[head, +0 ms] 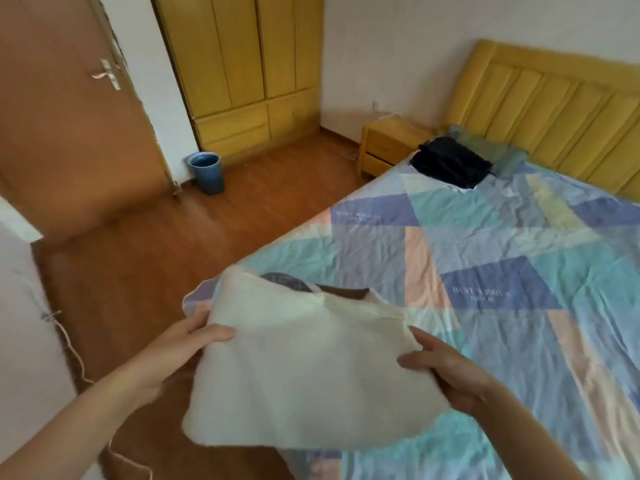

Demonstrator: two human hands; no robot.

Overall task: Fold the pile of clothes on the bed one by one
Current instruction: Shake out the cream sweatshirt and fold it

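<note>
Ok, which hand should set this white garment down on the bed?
Probably the right hand: it grips the white garment edge above the patchwork bedsheet, while the left hand holds the edge out over the floor.

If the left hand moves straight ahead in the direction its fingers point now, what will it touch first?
The left hand already grips the cream folded garment, fingers pointing right. Going on, it would push into that cloth, and beyond it probably meet the right hand holding the opposite edge.

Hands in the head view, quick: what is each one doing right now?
Left hand: holding the left edge of the folded cream garment, thumb on top.
Right hand: holding the garment's right edge, thumb on top.
</note>
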